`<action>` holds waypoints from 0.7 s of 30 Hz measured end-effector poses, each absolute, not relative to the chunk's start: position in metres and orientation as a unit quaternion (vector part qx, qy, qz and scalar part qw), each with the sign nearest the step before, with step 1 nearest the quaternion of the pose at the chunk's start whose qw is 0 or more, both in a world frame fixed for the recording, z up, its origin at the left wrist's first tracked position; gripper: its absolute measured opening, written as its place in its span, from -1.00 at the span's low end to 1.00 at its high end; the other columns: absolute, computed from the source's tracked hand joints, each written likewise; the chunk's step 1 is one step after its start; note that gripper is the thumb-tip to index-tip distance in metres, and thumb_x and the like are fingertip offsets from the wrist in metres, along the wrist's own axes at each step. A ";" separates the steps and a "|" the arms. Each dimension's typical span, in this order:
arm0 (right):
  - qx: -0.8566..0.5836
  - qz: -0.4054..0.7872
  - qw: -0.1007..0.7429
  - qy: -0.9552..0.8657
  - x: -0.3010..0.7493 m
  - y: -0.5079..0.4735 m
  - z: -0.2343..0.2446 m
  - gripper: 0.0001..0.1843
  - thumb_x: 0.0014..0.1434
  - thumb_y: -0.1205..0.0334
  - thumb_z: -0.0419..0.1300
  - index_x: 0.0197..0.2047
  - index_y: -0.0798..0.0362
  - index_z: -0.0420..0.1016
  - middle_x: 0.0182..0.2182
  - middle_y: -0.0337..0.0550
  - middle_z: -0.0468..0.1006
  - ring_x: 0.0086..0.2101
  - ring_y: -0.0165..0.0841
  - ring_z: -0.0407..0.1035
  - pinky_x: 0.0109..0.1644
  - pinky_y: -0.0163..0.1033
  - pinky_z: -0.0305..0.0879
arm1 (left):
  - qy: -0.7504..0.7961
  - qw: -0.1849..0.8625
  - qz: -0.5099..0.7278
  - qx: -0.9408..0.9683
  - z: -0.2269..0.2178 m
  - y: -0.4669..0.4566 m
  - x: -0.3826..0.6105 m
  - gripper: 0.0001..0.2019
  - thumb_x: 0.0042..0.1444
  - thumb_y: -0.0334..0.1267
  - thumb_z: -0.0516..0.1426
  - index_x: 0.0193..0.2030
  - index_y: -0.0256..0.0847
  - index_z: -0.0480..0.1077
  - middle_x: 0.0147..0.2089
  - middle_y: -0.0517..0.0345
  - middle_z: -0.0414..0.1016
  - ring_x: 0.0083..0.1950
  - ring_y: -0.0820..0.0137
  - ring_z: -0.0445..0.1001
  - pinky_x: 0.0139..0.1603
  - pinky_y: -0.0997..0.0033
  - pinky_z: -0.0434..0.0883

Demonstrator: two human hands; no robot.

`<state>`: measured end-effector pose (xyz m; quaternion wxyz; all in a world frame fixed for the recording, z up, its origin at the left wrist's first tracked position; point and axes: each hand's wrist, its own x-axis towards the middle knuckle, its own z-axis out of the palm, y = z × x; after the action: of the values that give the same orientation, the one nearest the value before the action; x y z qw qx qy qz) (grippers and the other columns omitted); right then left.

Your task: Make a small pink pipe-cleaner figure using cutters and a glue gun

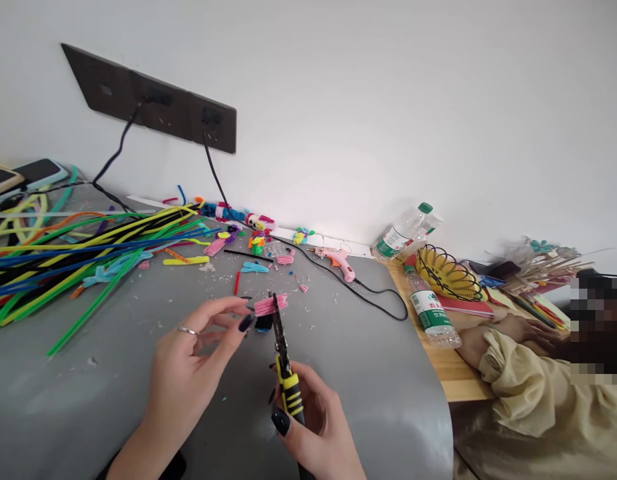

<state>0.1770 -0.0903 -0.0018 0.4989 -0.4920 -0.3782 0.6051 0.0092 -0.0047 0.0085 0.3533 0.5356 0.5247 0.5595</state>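
My left hand (193,360), with a ring on one finger, pinches a short bundle of pink pipe cleaner (268,304) between thumb and fingertips above the grey table (113,373). My right hand (313,427) is wrapped round the yellow-and-black handles of small pliers (283,360). The pliers' dark jaws reach up and meet the pink bundle at its middle. A small dark piece sits just under the bundle.
A heap of long coloured pipe cleaners (73,257) lies at the left. Small craft pieces and scraps litter the back, with a pink glue gun (341,261) and its black cable. At the right are water bottles (431,313), a yellow wire basket (446,273) and another person's sleeve (518,380).
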 end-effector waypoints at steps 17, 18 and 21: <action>-0.487 0.635 0.459 -0.386 0.179 -0.091 -0.003 -0.32 -0.05 -0.14 0.56 0.07 0.05 0.64 -0.27 -0.16 0.56 -0.29 -0.38 0.31 -0.19 -0.30 0.23 | 0.471 0.197 0.592 0.624 0.009 -0.003 0.011 -0.88 0.23 -0.19 0.26 -0.23 0.05 0.68 -0.23 0.15 0.72 -0.41 0.35 0.61 -0.26 0.43 0.59; -0.486 0.636 0.457 -0.388 0.179 -0.091 -0.005 -0.32 -0.05 -0.14 0.55 0.07 0.04 0.63 -0.27 -0.16 0.55 -0.30 -0.39 0.30 -0.20 -0.30 0.22 | 0.461 0.177 0.587 0.642 0.008 -0.003 0.010 -0.87 0.25 -0.22 0.24 -0.21 0.04 0.67 -0.21 0.18 0.72 -0.41 0.38 0.61 -0.26 0.46 0.59; -0.484 0.630 0.462 -0.394 0.180 -0.091 -0.011 -0.31 -0.04 -0.18 0.54 0.07 0.03 0.64 -0.28 -0.16 0.52 -0.30 -0.39 0.27 -0.22 -0.30 0.19 | 0.438 0.134 0.567 0.685 0.003 -0.001 0.007 -0.84 0.32 -0.31 0.19 -0.12 0.01 0.60 -0.15 0.24 0.71 -0.36 0.46 0.63 -0.24 0.54 0.58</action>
<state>0.1800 -0.0911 -0.0108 0.4616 -0.4844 -0.3935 0.6304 0.0073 -0.0012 0.0033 0.1337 0.6847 0.4379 0.5670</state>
